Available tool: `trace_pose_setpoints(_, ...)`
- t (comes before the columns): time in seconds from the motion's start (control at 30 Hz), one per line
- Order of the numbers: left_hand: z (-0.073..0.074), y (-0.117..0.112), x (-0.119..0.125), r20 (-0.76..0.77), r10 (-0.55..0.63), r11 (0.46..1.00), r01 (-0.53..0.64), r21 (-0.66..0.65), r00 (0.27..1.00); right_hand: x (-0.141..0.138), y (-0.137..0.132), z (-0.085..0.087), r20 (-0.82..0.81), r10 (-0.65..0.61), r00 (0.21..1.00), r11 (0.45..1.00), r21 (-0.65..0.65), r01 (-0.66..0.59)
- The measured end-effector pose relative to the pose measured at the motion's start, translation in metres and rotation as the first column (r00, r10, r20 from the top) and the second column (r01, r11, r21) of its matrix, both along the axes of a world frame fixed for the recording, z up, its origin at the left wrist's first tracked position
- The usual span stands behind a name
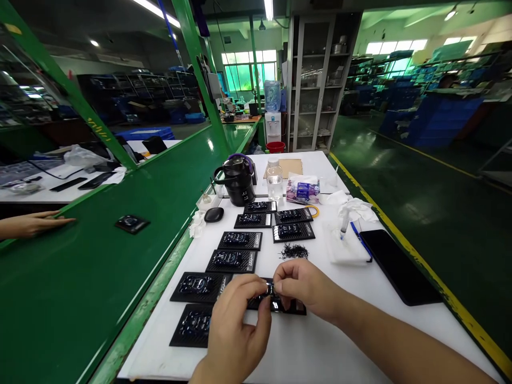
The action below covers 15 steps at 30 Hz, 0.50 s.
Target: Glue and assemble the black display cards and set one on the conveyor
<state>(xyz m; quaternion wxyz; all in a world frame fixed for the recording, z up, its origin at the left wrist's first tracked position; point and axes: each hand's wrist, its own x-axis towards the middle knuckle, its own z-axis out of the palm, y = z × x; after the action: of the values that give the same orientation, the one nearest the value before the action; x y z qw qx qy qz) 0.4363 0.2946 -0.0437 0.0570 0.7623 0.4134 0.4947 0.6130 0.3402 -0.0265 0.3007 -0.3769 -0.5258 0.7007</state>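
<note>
small shiny part [269, 289] pinched between both hands, right hand [308, 285] and left hand [236, 325] closed on it from either side, just above the black card [280, 305] on the bench [320, 346].

Phone [400, 266] right of trays [240, 240], kettle [239, 181] behind

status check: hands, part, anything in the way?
Left hand and right hand both pinch a small shiny part over a black card. Nothing in the way; black bits lie just beyond.
</note>
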Motion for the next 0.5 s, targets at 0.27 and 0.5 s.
trace_pose_setpoints(0.27,0.005,0.002,0.005,-0.011,-0.038,0.997,0.038,0.066,0.999,-0.001,-0.001,-0.001,-0.026,0.057,0.998,0.998,-0.013,-0.057)
trace_pose_setpoints(0.5,-0.006,-0.007,-0.01,-0.026,0.056,0.998,-0.057,-0.024,0.998,0.031,-0.017,0.01,0.395,-0.161,0.904,0.839,0.538,-0.086)
